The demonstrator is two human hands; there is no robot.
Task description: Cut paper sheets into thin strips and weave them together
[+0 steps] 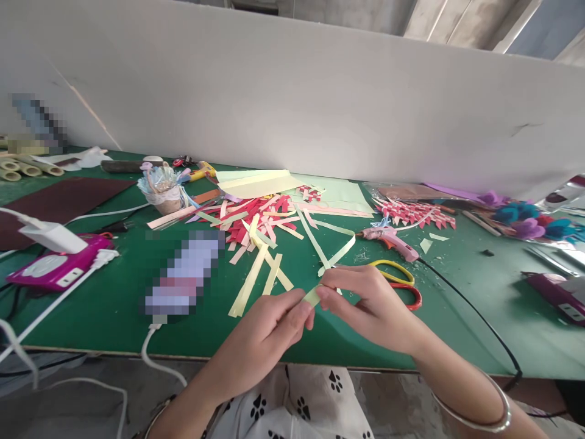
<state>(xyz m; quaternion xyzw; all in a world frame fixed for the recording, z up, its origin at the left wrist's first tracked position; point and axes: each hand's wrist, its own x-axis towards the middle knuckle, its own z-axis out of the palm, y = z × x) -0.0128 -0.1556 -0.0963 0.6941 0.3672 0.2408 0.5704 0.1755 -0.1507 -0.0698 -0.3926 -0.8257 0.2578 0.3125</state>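
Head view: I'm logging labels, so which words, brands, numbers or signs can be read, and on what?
None can be read.
Phone: pixelated, illegible.
Left power strip, pink glue gun: any markings too small or blurred.
Held strip: no print visible.

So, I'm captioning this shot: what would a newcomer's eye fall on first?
Probably the heap of red and pink paper strips, bright against the middle of the green table. Next, the left hand and right hand near its front edge, pinching a pale green strip. A pink glue gun lies beyond the right hand.
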